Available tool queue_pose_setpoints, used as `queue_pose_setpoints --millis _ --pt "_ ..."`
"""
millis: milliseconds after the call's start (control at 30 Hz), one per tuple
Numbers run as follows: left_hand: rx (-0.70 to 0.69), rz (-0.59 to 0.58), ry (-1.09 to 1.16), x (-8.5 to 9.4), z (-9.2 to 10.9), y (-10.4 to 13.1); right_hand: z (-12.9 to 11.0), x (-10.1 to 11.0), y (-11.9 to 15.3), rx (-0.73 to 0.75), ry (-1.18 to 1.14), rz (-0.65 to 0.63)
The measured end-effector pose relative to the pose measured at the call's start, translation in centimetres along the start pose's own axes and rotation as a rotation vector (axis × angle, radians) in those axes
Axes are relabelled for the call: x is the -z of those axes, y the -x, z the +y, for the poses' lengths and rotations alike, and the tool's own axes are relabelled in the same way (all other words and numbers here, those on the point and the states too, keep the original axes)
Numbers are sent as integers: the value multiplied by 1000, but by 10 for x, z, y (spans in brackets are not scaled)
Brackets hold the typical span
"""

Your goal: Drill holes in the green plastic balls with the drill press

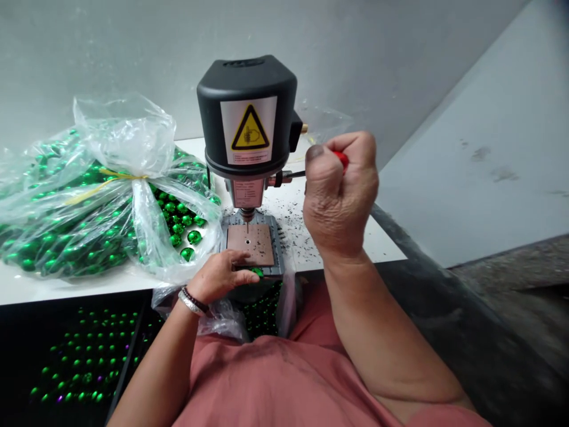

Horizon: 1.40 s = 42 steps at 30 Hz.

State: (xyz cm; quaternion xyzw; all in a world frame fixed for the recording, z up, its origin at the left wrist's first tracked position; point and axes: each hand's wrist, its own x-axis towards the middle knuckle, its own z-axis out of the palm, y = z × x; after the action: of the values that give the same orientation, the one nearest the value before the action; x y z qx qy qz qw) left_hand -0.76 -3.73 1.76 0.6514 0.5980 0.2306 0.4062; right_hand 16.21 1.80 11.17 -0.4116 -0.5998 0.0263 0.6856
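Observation:
A black bench drill press (246, 118) with a yellow warning label stands before me. Its thin drill bit (248, 227) points down above a copper-coloured plate (260, 240) that has a small hole. My right hand (340, 196) is wrapped round the red knob (342, 160) of the feed lever, raised at the drill's right side. At the plate's front left edge lies my left hand (224, 276), its thumb and fingers apart. One shiny green ball (257, 271) is by the thumb tip at the plate's front edge; whether the thumb touches it I cannot tell.
A clear plastic bag (128, 148), tied with yellow string, holds many green balls on the white table (178, 283). Loose balls (194, 237) lie by its opening. Dark shavings (293, 222) litter the tabletop. Below the edge hangs another bag of green balls (262, 311); more balls (84, 356) show lower left.

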Motion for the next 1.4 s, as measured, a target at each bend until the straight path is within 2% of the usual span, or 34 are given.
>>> queue_pose_setpoints --millis 100,167,233,300,367,467,700,900,1167,1300,1400 --pt "70 170 142 -2 -4 -2 -1 1 1 -24 -25 -25" --pt "130 300 372 -4 -6 -5 -1 1 1 -38 -42 -37" --pt "233 368 690 -4 -6 -8 -2 1 1 -49 -57 -45" --pt "345 348 998 -2 -4 -10 -1 1 1 -59 -70 -55" --pt "405 274 1213 1 -1 -10 0 2 2 -66 -81 -70" --pt "369 225 1336 2 2 -8 1 2 3 -65 -93 -76" --pt "211 268 1096 -7 -4 -5 2 3 5 -64 -114 -79" --pt "178 390 705 -6 -4 -10 2 4 5 -40 -103 -75" --pt "148 296 498 -13 -12 -35 3 6 3 -4 -80 -73" --pt "132 304 451 -18 -12 -44 3 7 3 -24 -64 -75" --pt "127 317 328 -19 -12 -47 2 8 3 -22 -68 -89"
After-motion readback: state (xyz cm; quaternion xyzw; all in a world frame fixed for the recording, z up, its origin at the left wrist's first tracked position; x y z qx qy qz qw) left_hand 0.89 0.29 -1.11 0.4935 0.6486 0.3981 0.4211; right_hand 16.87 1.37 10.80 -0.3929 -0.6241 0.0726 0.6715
